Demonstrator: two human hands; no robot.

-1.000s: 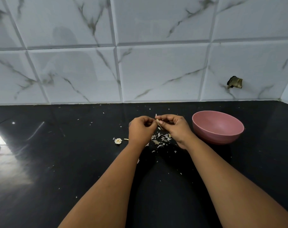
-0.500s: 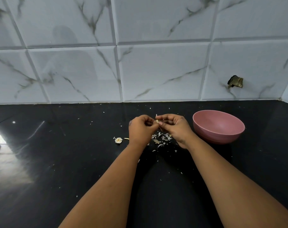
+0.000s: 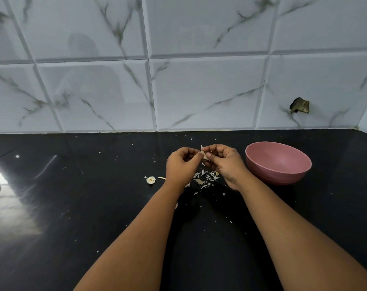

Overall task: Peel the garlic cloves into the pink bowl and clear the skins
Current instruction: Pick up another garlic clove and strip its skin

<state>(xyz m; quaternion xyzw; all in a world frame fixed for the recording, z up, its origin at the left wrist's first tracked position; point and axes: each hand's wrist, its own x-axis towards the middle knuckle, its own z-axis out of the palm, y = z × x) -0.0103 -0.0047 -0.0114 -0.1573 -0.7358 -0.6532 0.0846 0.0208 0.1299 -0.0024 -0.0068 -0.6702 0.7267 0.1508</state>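
Your left hand (image 3: 181, 166) and right hand (image 3: 224, 162) meet above the black desk (image 3: 94, 206), both sets of fingers pinching one garlic clove (image 3: 204, 154) between them. Loose skins (image 3: 205, 178) lie directly below; the pink bowl (image 3: 278, 162) stands just beside your right hand. Hold the clove steady with one hand, strip skin with the other, and keep the flakes falling onto that one pile.
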